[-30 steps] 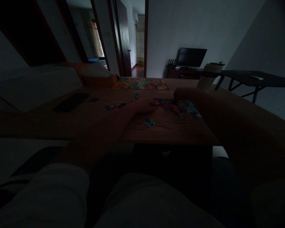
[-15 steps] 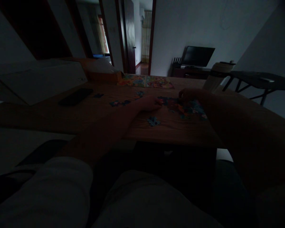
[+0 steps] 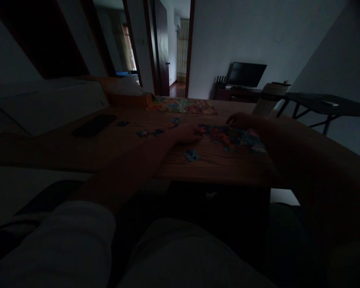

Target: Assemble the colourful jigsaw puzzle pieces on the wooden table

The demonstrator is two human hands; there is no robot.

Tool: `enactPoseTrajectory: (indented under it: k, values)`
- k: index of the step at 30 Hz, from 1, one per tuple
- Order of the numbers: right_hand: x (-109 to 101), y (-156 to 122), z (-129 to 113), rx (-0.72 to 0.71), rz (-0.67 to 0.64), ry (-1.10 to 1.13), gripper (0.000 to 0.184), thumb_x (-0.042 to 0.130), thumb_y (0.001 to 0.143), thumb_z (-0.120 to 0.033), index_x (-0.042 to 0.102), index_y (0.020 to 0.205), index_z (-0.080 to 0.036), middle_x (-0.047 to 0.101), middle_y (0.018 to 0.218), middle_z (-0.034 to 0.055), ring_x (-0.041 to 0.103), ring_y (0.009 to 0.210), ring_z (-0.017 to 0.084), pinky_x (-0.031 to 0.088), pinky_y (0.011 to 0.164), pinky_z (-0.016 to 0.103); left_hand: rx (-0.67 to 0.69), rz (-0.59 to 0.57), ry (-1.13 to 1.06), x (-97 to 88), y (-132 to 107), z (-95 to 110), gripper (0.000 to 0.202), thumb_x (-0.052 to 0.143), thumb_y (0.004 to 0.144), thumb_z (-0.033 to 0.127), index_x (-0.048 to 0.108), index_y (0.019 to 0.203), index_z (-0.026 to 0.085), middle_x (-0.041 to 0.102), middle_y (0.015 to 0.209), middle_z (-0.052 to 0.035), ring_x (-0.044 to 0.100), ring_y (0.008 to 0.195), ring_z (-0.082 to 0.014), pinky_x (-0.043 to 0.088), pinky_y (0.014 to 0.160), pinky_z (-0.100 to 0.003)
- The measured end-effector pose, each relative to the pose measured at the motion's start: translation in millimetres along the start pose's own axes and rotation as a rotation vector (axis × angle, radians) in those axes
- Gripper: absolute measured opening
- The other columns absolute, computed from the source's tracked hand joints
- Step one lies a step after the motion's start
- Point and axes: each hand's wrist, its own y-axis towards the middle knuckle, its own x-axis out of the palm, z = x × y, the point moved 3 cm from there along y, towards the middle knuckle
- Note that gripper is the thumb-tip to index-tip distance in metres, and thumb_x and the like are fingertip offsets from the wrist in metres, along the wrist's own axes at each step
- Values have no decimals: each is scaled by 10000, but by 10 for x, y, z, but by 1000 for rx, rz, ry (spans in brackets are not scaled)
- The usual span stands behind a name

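Observation:
A partly joined jigsaw puzzle [image 3: 226,138] lies on the wooden table [image 3: 225,166], colourful but dim in the poor light. At its left edge is my left hand [image 3: 189,133], fingers stretched out and a little apart, touching or very near the edge pieces. My right hand [image 3: 240,119] is over the puzzle's far right part, its bent fingers apart and nothing visible in them. Closer to me lies a loose clump of puzzle pieces [image 3: 191,155]. Other loose pieces [image 3: 150,133] lie left of my left hand, with a small clump [image 3: 175,120] behind it.
A colourful printed sheet [image 3: 183,105] lies at the table's far edge. At the left are a dark phone-like slab [image 3: 94,125], a large white box [image 3: 54,104] and an orange box [image 3: 129,99]. A tumbler [image 3: 267,98] stands at the back right, near a dark folding table [image 3: 327,105].
My right hand has lifted slightly and its fingers have opened a little over the puzzle. My left hand stays at the puzzle's left edge. The view has shifted slightly.

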Motion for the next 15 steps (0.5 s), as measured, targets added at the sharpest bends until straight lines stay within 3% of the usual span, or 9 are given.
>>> enactPoseTrajectory:
  k: [8, 15]
  values:
    - [200, -422, 60, -108, 3, 54, 472, 646, 975, -438, 713, 1392, -226, 738, 1297, 93, 725, 1079, 282, 565, 969, 344, -9, -14, 28, -14, -22, 27, 475, 583, 984, 399, 667, 1425, 242, 674, 1421, -65, 633, 1271, -268, 442, 1109, -341]
    - [277, -391, 88, -123, 28, 112, 485, 641, 956, -457, 718, 1385, -244, 767, 1234, 56, 736, 1065, 293, 589, 959, 374, -21, -26, 84, -11, -10, 30, 518, 529, 1006, 475, 625, 1472, 270, 647, 1462, -48, 615, 1305, -265, 423, 1137, -345]
